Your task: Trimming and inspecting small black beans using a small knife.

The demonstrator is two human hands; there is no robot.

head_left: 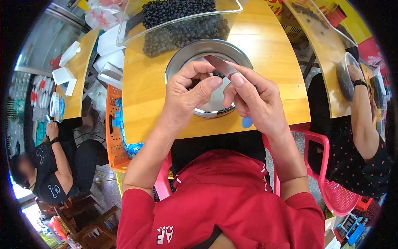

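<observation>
Left hand (188, 89) curled, thumb and forefinger pinching a small dark berry (218, 75) over the metal bowl (182, 58). Right hand (253, 97) closed around a knife handle, blade (222, 65) flat and silver, its lower end touching the berry. Both hands held above the bowl, which sits mid-desk on the yellow wooden desk (269, 54); a few dark bits lie along the bowl's near rim.

Clear plastic tray (182, 20) heaped with dark berries just beyond the bowl, overlapping its far edge. Second clear tray (321, 25) with fewer berries on the neighbouring desk at right, where another person's arm (365, 120) in a dotted black top works. White boxes (107, 50), flat and rectangular, stacked left of the desk; more small white cartons (66, 66) on the side desk far left. Orange crate (114, 124) with blue packets beside the desk's left edge. Red-and-yellow sign (340, 16) top right, text too blurred. Pink plastic chair (331, 182) at right. Seated person (54, 166) in black lower left.
</observation>
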